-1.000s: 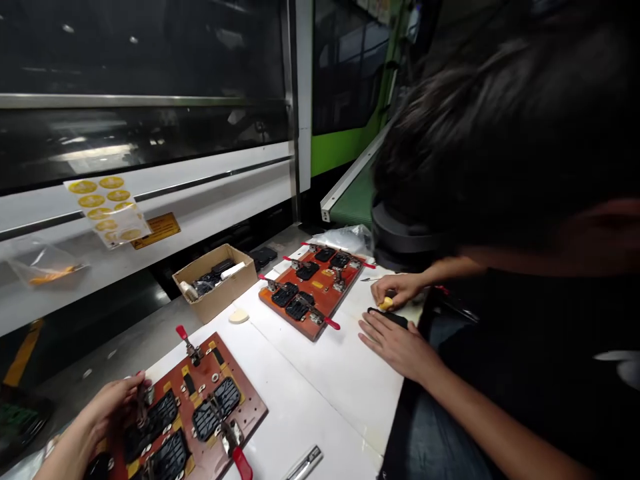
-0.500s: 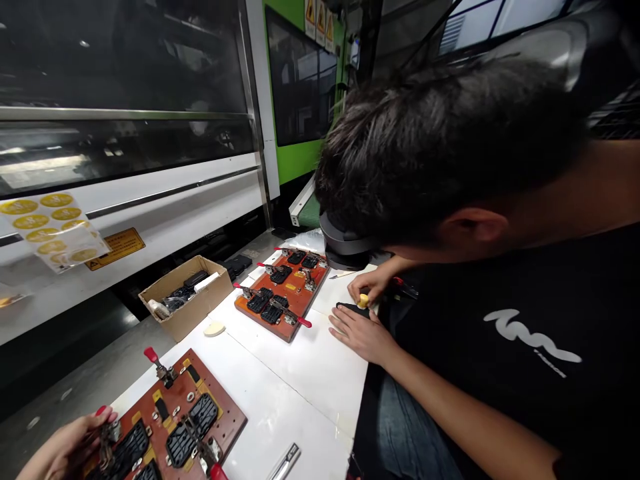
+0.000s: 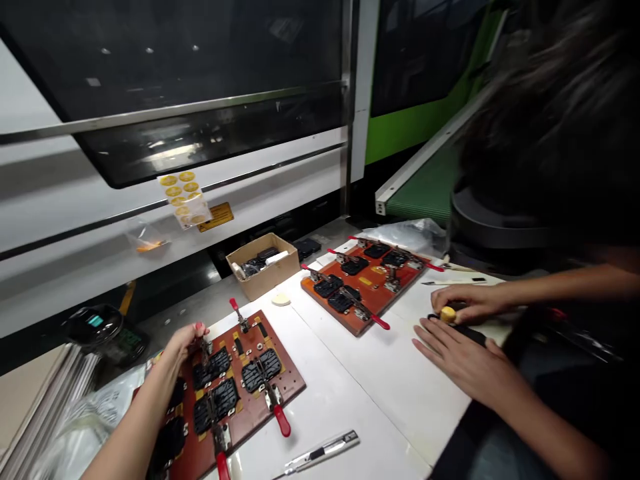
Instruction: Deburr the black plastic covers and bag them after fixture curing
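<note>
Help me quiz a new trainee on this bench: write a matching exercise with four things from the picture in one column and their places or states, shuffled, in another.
Things
1. Left hand
2. Silver utility knife
3. Cardboard box
4. Sheet of yellow stickers

Places or states
A. Against the white machine panel
B. Lying on the white tabletop
C. On a red-handled clamp of the nearer board
D. Open-topped, with black items inside

Right pairs: 1-C, 2-B, 3-D, 4-A

Dim shop; white tabletop (image 3: pixel 345 387) brightest, right edge dropping into shadow. Glare on dark machine panel (image 3: pixel 235 137). Co-worker's head (image 3: pixel 560 127) blurred.
</note>
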Available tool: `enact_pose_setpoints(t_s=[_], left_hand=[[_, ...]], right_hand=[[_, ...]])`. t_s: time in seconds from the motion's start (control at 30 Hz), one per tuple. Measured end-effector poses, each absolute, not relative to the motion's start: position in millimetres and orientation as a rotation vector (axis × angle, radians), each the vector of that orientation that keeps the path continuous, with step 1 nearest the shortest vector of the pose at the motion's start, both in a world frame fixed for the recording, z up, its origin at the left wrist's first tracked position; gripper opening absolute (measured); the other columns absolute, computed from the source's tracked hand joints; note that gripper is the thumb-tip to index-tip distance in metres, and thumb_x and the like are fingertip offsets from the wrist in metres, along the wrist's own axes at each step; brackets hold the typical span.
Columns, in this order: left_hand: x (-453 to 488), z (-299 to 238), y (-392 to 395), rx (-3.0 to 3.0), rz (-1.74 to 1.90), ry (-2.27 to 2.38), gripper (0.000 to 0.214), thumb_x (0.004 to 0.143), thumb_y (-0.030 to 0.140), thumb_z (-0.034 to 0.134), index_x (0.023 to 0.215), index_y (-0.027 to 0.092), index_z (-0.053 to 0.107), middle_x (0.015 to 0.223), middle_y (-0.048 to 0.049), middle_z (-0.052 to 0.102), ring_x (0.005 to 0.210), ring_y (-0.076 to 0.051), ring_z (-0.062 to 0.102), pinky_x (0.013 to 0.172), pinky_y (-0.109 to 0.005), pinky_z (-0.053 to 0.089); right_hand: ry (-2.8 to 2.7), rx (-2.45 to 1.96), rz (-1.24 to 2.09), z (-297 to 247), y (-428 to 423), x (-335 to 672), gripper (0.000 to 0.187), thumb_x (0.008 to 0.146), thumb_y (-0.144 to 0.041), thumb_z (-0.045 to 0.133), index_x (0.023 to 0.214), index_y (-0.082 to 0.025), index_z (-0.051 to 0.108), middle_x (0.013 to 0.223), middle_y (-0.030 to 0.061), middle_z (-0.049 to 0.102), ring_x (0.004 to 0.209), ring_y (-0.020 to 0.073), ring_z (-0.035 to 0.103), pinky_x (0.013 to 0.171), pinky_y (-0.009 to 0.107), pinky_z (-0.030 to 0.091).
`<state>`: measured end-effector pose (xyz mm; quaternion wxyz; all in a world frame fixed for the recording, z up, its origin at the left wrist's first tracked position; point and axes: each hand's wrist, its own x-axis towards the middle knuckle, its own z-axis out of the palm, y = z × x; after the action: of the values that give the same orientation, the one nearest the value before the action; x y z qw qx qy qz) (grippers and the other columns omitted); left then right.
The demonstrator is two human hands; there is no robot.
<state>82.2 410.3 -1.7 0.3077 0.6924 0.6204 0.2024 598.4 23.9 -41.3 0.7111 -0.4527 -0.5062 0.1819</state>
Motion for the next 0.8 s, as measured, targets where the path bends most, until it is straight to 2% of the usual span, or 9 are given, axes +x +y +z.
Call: enact_pose_setpoints(t_s=[0.07,0.2,0.27,0.37,0.47,0.57,0.63,0.73,0.8], left_hand=[[82.0,5.7,408.7,1.824,0.558,1.615,0.027,0.096,0.039,0.064,0.105,0.014,0.066,0.099,-0.0043,0.071,0.085,-0.017,0.069,0.076,-0.036,0.060],[72.0,22.7,400.2,1.862,0.556,1.532,0.030,0.098,0.040,0.061,0.115,0.015,0.065,0.110,-0.0070,0.071,0.094,-0.020,0.070,0.084,-0.040,0.060],[60.3,27.7,390.7,1.896,0.530,1.544,0.033,0.099,0.042,0.058,0.119,0.015,0.063,0.112,-0.0077,0.070,0.096,-0.020,0.069,0.085,-0.041,0.059],[40.9,26.9,366.3,1.997,0.420,1.595,0.031,0.096,0.044,0.061,0.106,0.015,0.066,0.101,-0.0052,0.071,0.091,-0.021,0.069,0.087,-0.043,0.057],[30.3,18.7,336.6,2.149,0.312,1.552,0.029,0.088,0.043,0.069,0.100,0.017,0.068,0.100,-0.0067,0.071,0.097,-0.026,0.068,0.094,-0.045,0.051],[32.0,11.6,315.4,2.277,0.292,1.469,0.036,0.082,0.044,0.070,0.107,0.019,0.068,0.116,-0.0126,0.069,0.112,-0.032,0.064,0.102,-0.044,0.045],[36.5,10.5,308.8,2.316,0.291,1.463,0.036,0.080,0.045,0.068,0.105,0.019,0.067,0.116,-0.0138,0.069,0.113,-0.035,0.063,0.099,-0.043,0.044],[42.5,14.4,305.3,2.318,0.283,1.502,0.025,0.080,0.040,0.067,0.096,0.021,0.062,0.102,-0.0102,0.072,0.098,-0.033,0.067,0.084,-0.040,0.047],[43.2,21.0,303.2,2.313,0.281,1.529,0.018,0.079,0.035,0.065,0.092,0.023,0.061,0.093,-0.0075,0.074,0.090,-0.031,0.069,0.077,-0.038,0.047]], right_hand=[[-1.305,-1.050,0.318,-37.9,23.1,598.3,0.078,0.106,-0.024,-0.012,0.140,-0.016,0.057,0.130,0.0143,0.065,0.113,0.0180,0.067,0.074,0.031,0.051],[-2.099,-1.132,0.114,-29.0,20.0,598.1,0.065,0.109,-0.023,0.011,0.104,0.002,0.070,0.103,0.0178,0.071,0.106,0.0257,0.067,0.071,0.034,0.044],[-2.058,-1.144,0.116,-28.3,19.5,598.1,0.061,0.109,-0.024,0.015,0.100,-0.002,0.071,0.100,0.0152,0.071,0.106,0.0252,0.067,0.070,0.033,0.044],[-1.459,-1.118,0.216,-33.1,21.0,596.3,0.064,0.109,-0.027,0.004,0.120,-0.016,0.066,0.114,0.0113,0.070,0.109,0.0187,0.067,0.068,0.029,0.047],[-1.387,-1.099,0.187,-38.3,23.5,594.5,0.076,0.105,-0.025,-0.011,0.126,-0.013,0.062,0.121,0.0137,0.066,0.114,0.0174,0.065,0.067,0.030,0.046],[-1.753,-1.160,0.072,-39.7,22.2,598.8,0.065,0.108,-0.036,0.012,0.090,-0.012,0.069,0.100,0.0116,0.071,0.108,0.0210,0.066,0.065,0.030,0.043],[-2.015,-1.210,0.129,-40.0,18.7,605.7,0.064,0.108,-0.038,0.019,0.077,-0.010,0.068,0.088,0.0101,0.070,0.104,0.0230,0.066,0.067,0.032,0.041],[-1.914,-1.225,0.343,-42.2,13.7,616.8,0.054,0.108,-0.044,0.033,0.093,-0.012,0.073,0.095,0.0096,0.073,0.102,0.0236,0.066,0.071,0.034,0.044],[-1.548,-1.176,0.416,-41.5,13.4,619.1,0.052,0.104,-0.060,0.037,0.110,-0.023,0.074,0.105,0.0073,0.075,0.103,0.0243,0.066,0.070,0.034,0.049]])
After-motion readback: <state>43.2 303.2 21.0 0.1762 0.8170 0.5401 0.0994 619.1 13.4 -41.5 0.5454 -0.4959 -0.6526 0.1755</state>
